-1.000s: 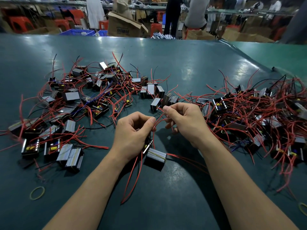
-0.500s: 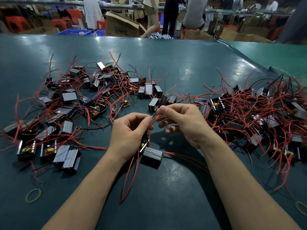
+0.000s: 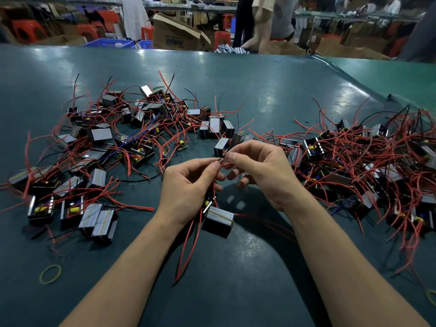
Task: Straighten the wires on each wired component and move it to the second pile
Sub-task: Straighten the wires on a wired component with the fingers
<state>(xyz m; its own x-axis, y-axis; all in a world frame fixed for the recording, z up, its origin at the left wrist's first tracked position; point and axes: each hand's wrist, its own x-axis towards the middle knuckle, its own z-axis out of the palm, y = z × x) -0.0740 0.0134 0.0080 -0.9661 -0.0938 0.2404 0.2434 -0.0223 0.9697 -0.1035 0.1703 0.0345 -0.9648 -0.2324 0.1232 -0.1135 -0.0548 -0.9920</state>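
Note:
A small black wired component with a grey metal face lies on the green table just below my hands. Its red wires trail toward me, and others rise to my fingers. My left hand pinches wires between thumb and forefinger. My right hand pinches the same wire tips right beside it, with the fingertips of both hands nearly touching. A spread pile of similar components lies at the left. A denser, tangled pile lies at the right.
Yellow rubber bands lie on the table at the near left and the far right edge. Cardboard boxes, red stools and standing people are beyond the table's far edge.
Both hands have lifted slightly and come closer together, fingertips now meeting on the wire tips. The component below them has stayed in place.

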